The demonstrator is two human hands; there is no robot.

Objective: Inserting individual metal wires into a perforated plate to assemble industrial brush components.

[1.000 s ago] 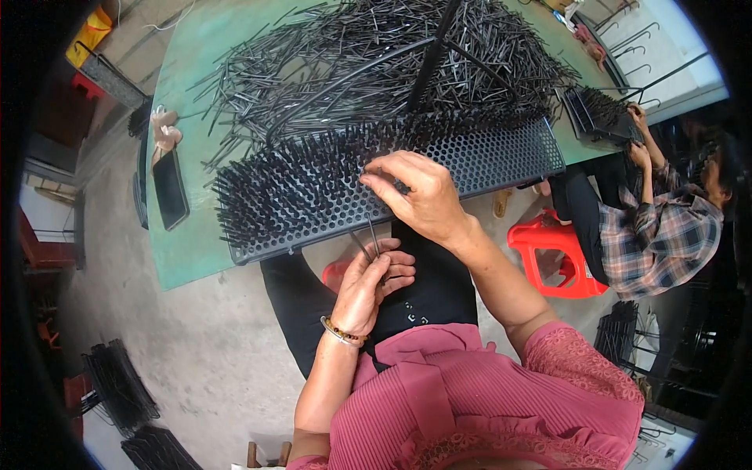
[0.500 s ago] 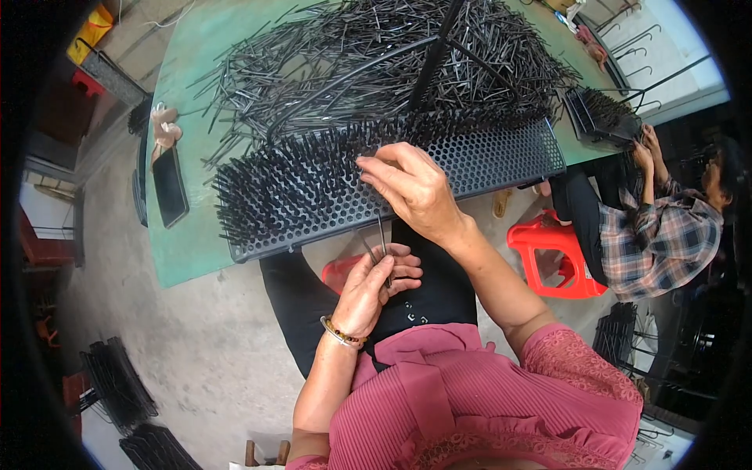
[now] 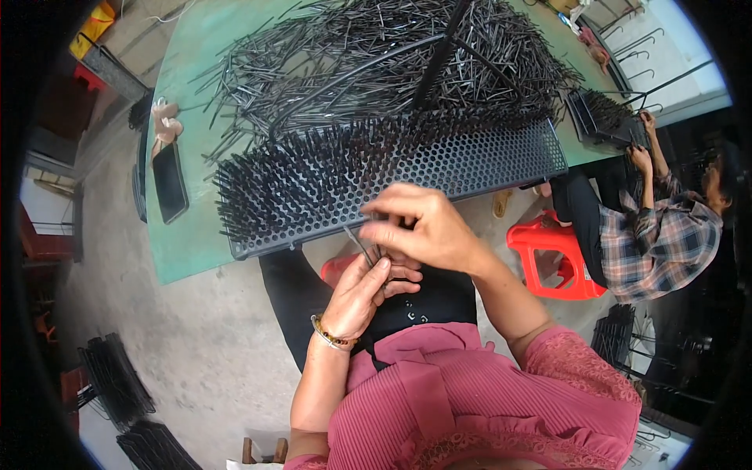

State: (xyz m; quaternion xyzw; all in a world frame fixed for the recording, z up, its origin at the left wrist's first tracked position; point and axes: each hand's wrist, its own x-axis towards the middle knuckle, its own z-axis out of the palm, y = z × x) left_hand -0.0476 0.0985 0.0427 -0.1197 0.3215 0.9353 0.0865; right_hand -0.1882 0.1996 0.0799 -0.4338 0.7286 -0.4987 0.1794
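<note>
My left hand (image 3: 357,291) is closed around a few thin dark rods (image 3: 359,246) over my lap, their tips pointing up. Just above it, my right hand (image 3: 427,229) reaches in with thumb and forefinger apart around the rod tips; its fingers are smeared by motion, and I see nothing gripped in them. In front of both hands lies a long black perforated tray (image 3: 486,159). Short black rods (image 3: 290,176) stand upright in many holes on its left and along its far side, while holes at the right and near edge show bare.
Behind the tray, loose black rods (image 3: 329,70) are heaped on the green table (image 3: 176,251). A black frame (image 3: 432,74) rises over them. A phone (image 3: 169,182) lies at left. On the right, another person (image 3: 658,235) works at a similar tray (image 3: 599,117), beside a red stool (image 3: 548,254).
My right hand has come down from the tray's upright rods to the rods in my left hand. The left hand has barely moved. The other person's hands have shifted a little.
</note>
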